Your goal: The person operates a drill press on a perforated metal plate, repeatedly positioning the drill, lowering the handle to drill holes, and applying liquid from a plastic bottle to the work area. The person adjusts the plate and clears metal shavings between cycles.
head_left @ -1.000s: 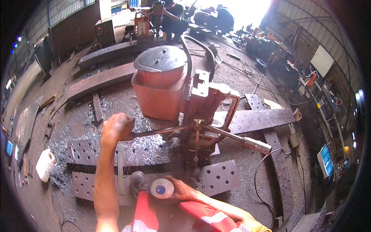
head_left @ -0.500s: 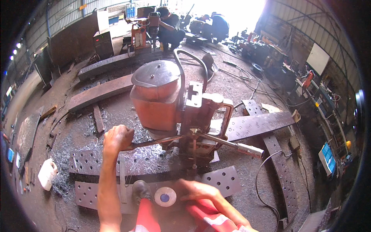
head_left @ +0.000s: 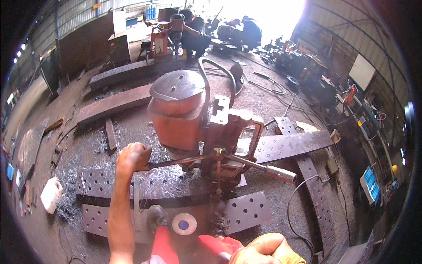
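— Drill (head_left: 206, 132) first: where does it sit?

— Orange magnetic drill, upright on the perforated steel plates (head_left: 246, 209) on the floor, with metal swarf (head_left: 66, 207) heaped just left of it. A white jug (head_left: 49, 193) lies further left of the drill, and a grey disc (head_left: 184, 223) rests on the plate in front of it.

— And the hands?

— Left hand (head_left: 133, 157) is closed in a fist around the left spoke of the feed handle (head_left: 176, 163). Right hand (head_left: 259, 251) is low, in front of the drill, fingers curled; I cannot tell whether it holds anything.

— How would the drill handle?

— Heavy and rigid, I'd judge, all cast body and motor. The spokes are thin bare steel, probably slick with oil, so grip near the end for leverage. For lifting, the looped grip (head_left: 257, 141) on its right side looks the sound place.
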Tool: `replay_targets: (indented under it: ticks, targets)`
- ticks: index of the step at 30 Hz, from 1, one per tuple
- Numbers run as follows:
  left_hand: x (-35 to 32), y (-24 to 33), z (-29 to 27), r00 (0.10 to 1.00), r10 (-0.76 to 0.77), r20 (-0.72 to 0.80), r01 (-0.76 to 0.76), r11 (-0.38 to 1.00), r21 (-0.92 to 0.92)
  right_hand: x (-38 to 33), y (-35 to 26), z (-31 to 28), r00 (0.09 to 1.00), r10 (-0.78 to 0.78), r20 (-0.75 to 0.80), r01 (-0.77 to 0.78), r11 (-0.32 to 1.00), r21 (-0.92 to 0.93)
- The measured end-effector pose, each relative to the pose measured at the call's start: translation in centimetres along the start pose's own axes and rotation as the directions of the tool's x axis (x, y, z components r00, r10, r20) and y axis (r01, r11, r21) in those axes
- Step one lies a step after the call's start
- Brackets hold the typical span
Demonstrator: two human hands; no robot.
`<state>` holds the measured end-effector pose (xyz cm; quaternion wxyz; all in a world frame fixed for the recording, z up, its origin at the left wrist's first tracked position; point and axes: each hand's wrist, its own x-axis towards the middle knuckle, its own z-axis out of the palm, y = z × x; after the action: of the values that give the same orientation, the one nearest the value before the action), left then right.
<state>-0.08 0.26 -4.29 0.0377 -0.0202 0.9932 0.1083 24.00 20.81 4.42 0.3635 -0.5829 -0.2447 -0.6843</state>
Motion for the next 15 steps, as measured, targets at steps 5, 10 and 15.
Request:
replay_targets:
  ticks: [5, 10, 15]
  targets:
    - [0.0, 1.5, -0.2, 0.998, 0.005, 0.055, -0.002, 0.998, -0.063, 1.7, 0.1, -0.7, 0.989, -0.128, -0.076, 0.123, 0.990, -0.066]
    - [0.2, 0.9, 0.3, 1.000, 0.007, 0.014, -0.006, 0.999, -0.034, 0.4, 1.6, 1.4, 0.962, -0.126, -0.241, 0.141, 0.989, 0.046]
    - [0.6, 1.5, 0.6, 0.999, 0.008, 0.050, -0.006, 0.999, -0.052, -0.5, 0.0, 3.2, 0.932, 0.049, -0.358, -0.041, 0.999, 0.030]
